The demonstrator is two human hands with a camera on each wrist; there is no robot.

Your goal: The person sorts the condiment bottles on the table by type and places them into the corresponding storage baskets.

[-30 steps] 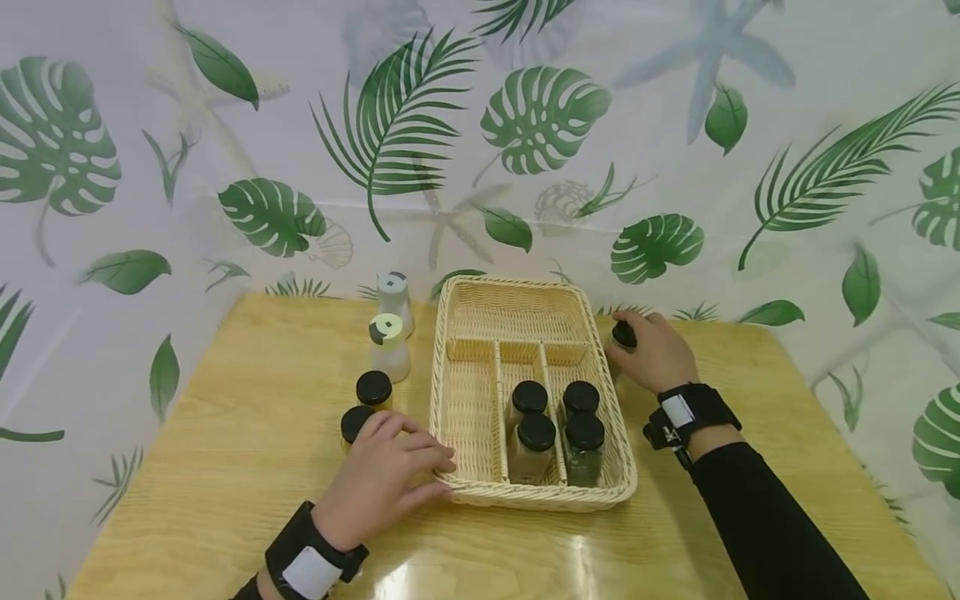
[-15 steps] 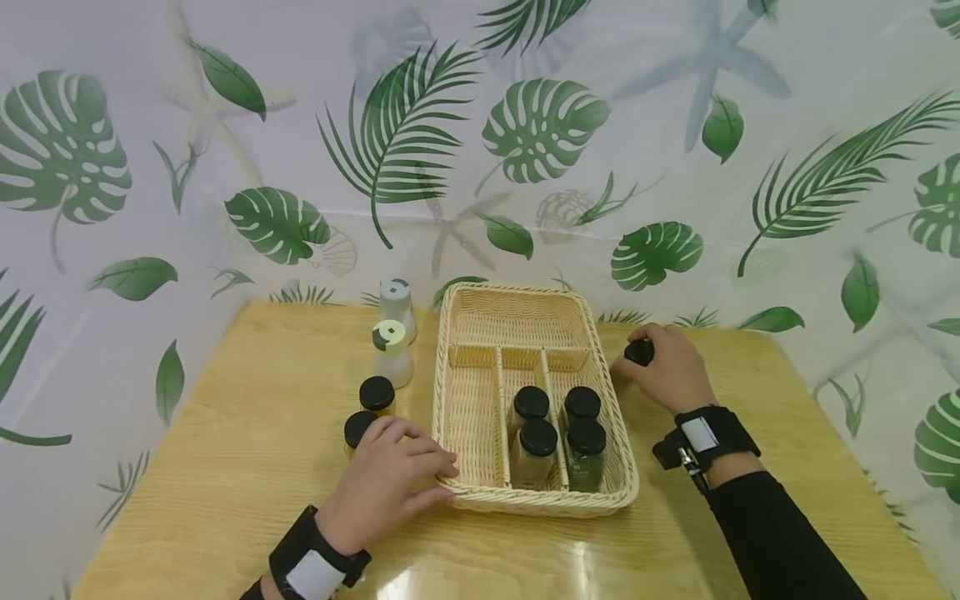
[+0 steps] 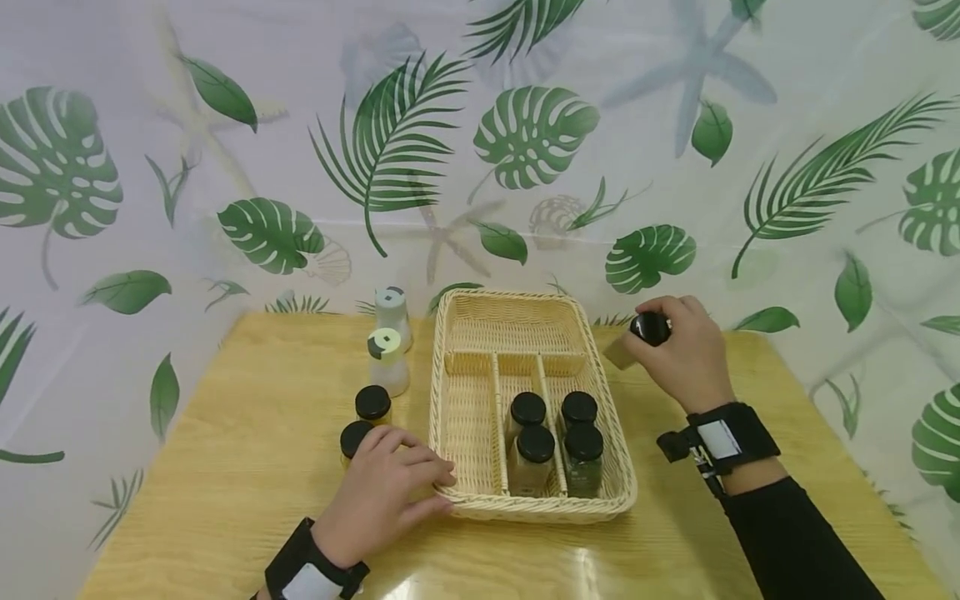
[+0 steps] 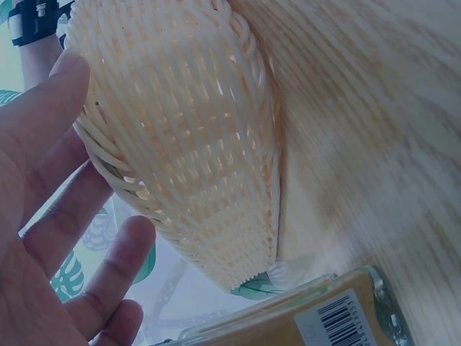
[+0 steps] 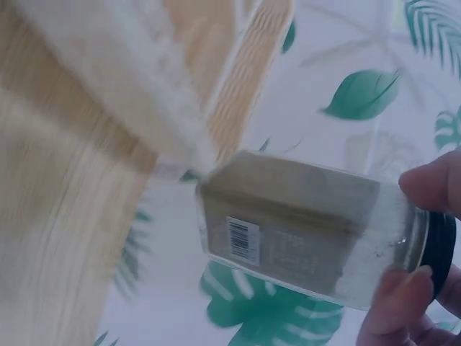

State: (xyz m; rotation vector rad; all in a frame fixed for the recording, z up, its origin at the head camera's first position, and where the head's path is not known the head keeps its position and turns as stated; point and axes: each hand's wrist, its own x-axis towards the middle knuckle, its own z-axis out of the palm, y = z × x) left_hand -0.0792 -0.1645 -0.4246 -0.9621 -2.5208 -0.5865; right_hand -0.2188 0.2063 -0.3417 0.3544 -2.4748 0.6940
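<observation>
My right hand (image 3: 692,354) holds a glass spice jar (image 5: 288,223) by its black lid, fingers and thumb around the lid and neck. The jar is tilted, has a barcode label and contains a pale brown powder. It is beside the right rim of a wicker basket (image 3: 471,433), near the back. My left hand (image 3: 382,492) grips the basket's front left corner, thumb outside the rim and fingertips over it. Inside the basket, black-lidded jars (image 3: 531,467) stand in the middle compartment, and more jars (image 3: 582,462) in the right one.
Left of the basket, two black-lidded jars (image 3: 372,403) with yellowish contents stand close to my left hand. Behind them are a shaker with a pale yellow top (image 3: 387,367) and a grey-topped one (image 3: 392,317). A leaf-print cloth (image 3: 525,167) hangs behind the wooden table (image 3: 247,417).
My right hand has lifted the jar and moved it rightward, away from the basket's rim; the jar now tilts. My left hand stays at the basket's corner.
</observation>
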